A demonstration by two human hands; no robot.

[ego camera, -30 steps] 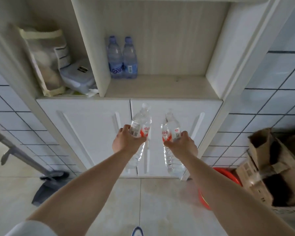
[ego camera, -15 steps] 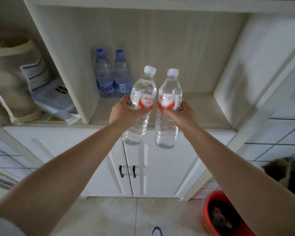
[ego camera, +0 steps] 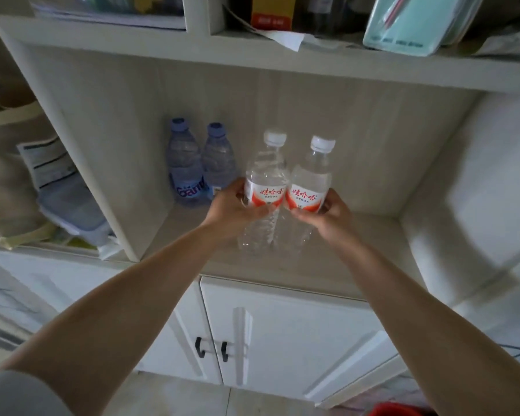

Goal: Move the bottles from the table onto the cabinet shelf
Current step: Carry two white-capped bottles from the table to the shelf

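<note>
My left hand (ego camera: 233, 210) grips a clear water bottle (ego camera: 266, 175) with a red and white label and a white cap. My right hand (ego camera: 330, 216) grips a second bottle of the same kind (ego camera: 309, 178). Both bottles stand upright side by side, touching, over the pale wooden cabinet shelf (ego camera: 357, 250); their bases are at or just above its surface. Two blue-capped bottles (ego camera: 186, 169) (ego camera: 218, 160) stand at the back left of the same shelf, just left of my left hand.
A vertical divider (ego camera: 81, 151) bounds the shelf on the left; beyond it lie a cloth bag (ego camera: 9, 175) and a plastic box (ego camera: 72, 211). The upper shelf (ego camera: 282, 55) holds papers and a teal case. White cabinet doors (ego camera: 282, 334) are below. A red bucket (ego camera: 400, 409) shows at the bottom edge.
Both hands have carried the two bottles up and forward, from in front of the cabinet doors into the shelf opening. The view has moved closer to the cabinet.
</note>
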